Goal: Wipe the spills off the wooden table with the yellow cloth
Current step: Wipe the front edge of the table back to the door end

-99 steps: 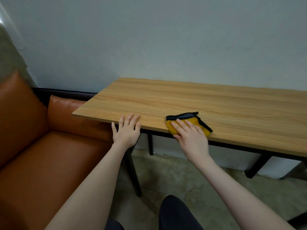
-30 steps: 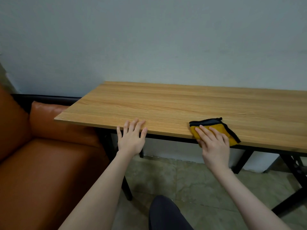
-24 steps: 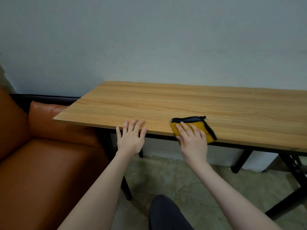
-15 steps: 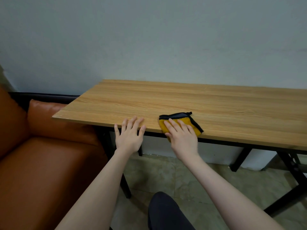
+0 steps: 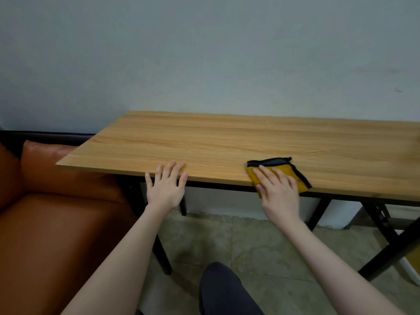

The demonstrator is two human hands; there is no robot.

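A folded yellow cloth (image 5: 288, 171) with dark edging lies on the wooden table (image 5: 227, 142) near its front edge. My right hand (image 5: 278, 189) presses flat on the cloth's near half, fingers spread over it. My left hand (image 5: 167, 185) rests with fingers apart on the table's front edge, well left of the cloth, and holds nothing. I cannot make out any spill on the wood.
An orange leather sofa (image 5: 45, 223) stands against the table's left end. A pale wall (image 5: 204, 53) runs behind the table. Black table legs (image 5: 384, 226) cross under the right side, above a tiled floor (image 5: 238, 242). My dark-clothed knee (image 5: 223, 289) shows at the bottom.
My right hand has slid the cloth to the right along the front edge, after sweeping it left in the frames before. My left hand has stayed on the edge.
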